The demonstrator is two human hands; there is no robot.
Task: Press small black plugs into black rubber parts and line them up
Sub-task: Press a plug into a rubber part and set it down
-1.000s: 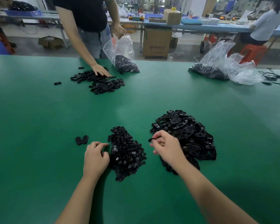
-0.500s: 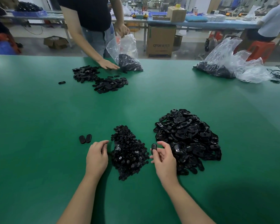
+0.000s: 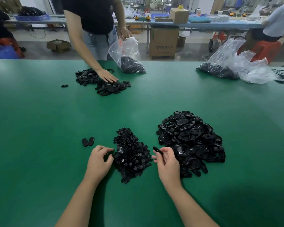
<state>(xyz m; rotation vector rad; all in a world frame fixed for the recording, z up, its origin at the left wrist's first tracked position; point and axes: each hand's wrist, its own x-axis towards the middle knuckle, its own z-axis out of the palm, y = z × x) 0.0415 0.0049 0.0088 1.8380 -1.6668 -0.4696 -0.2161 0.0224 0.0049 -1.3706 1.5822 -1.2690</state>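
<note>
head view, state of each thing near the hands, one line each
left hand: fingers curled at the plug pile's edge, grip unclear
right hand: pinches one rubber part, lifted
plug pile: loose heap
rubber part pile: loose heap
two finished parts: flat, side by side

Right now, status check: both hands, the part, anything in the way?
Right hand pinching one rubber part. Left hand curled at the plug pile, plug not visible. Two parts lined up on the left. Nothing between the hands.
</note>
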